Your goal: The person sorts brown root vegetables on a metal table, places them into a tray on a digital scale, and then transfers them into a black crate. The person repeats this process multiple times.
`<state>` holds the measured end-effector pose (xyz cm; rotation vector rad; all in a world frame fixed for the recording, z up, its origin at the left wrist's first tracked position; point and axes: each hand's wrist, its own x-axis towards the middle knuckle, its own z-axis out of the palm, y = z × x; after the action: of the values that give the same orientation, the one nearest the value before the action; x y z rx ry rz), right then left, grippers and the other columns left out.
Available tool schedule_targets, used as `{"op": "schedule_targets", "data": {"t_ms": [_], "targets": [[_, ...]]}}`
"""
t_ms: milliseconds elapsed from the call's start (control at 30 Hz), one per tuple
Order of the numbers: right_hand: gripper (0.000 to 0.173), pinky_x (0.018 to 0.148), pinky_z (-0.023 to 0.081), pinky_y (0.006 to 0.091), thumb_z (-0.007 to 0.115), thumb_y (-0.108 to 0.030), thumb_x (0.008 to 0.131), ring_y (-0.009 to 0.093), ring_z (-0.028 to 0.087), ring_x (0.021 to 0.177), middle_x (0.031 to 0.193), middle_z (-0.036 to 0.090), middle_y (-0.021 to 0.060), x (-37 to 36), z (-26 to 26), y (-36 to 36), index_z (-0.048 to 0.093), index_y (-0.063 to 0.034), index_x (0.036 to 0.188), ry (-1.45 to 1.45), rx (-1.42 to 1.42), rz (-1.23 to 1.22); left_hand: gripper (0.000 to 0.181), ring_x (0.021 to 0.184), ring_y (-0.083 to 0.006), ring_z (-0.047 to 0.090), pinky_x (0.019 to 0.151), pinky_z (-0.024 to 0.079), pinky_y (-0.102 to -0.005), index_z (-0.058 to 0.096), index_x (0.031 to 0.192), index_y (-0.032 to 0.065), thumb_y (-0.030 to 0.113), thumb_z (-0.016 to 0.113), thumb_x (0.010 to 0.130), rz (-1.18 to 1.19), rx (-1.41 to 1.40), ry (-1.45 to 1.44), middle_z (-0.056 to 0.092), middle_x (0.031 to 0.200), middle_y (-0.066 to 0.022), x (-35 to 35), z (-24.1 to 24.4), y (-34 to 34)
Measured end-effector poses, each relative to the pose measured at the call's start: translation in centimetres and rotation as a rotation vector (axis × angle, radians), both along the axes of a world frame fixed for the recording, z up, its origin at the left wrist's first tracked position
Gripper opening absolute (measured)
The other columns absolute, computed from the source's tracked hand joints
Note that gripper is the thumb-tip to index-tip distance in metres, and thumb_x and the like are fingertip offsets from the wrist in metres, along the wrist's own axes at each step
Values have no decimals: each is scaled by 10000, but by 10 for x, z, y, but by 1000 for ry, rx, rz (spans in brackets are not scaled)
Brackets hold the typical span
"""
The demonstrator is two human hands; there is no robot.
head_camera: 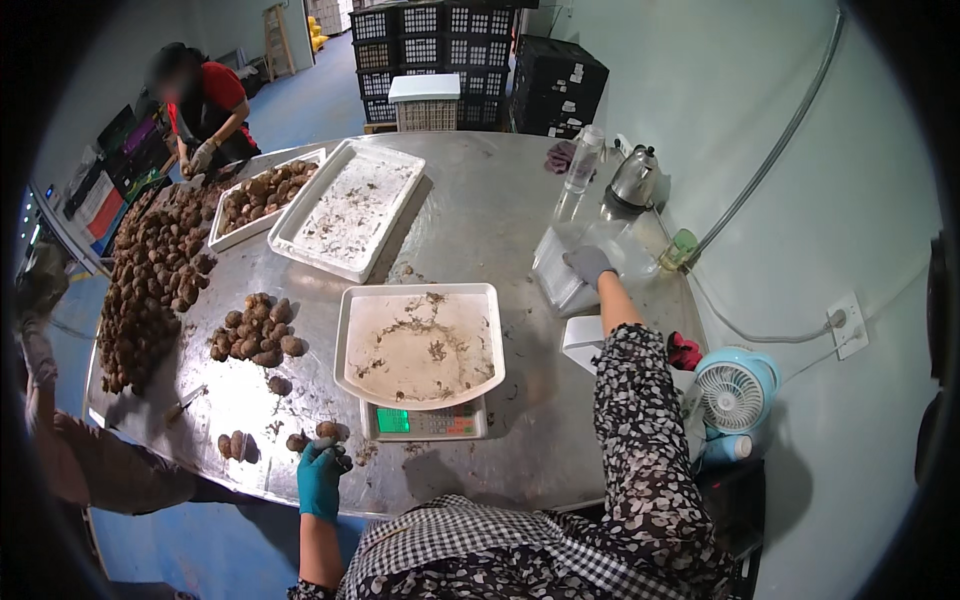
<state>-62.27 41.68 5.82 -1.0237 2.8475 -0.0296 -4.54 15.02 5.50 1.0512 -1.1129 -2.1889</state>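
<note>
My left hand, in a teal glove with dark fingertips, rests near the table's front edge, beside small brown root tubers; whether it grips one is unclear. My right hand, in a grey glove, reaches over a stack of clear plastic trays and touches it; its grip cannot be made out. Between the hands, a white tray with root scraps sits on a digital scale with a lit green display. A heap of tubers lies to the left of the scale, with a knife nearer the edge.
A large tuber pile, a filled tray and a dirt-specked white tray occupy the left side. A kettle, bottle, green cup and blue fan stand right. Co-workers are at the far left and left edge.
</note>
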Motion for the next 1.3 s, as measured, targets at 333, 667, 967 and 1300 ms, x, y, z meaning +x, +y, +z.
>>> {"op": "schedule_targets", "data": {"t_ms": [333,667,967,1300], "targets": [[279,710,495,358,491,-229,827,290,639,793,923,662,159,7,13,38,652,-7,880,-67,-132,-231,138,700,-208,590,661,502,-345,569,961,44,24,503,841,-163,47,80,598,827,-81,-35,-7,16],[183,659,453,443,539,-232,846,323,585,737,776,605,156,107,84,-3,576,-57,806,775,-521,-99,129,668,-177,568,624,502,-323,550,976,21,39,510,855,-133,69,18,575,796,-75,-5,-20,9],[119,678,423,406,641,-143,766,315,554,738,774,582,124,321,60,-97,595,-60,838,314,-633,525,160,761,-184,600,687,498,-300,577,1014,14,49,533,865,-282,59,2,605,885,-84,12,-19,9],[369,816,438,408,630,-240,785,304,539,958,1066,564,151,439,61,-162,547,-26,1075,-63,-761,706,384,900,-339,531,771,455,-402,554,1110,78,43,620,733,-27,-1262,-553,525,956,-166,49,-56,-83]]}}
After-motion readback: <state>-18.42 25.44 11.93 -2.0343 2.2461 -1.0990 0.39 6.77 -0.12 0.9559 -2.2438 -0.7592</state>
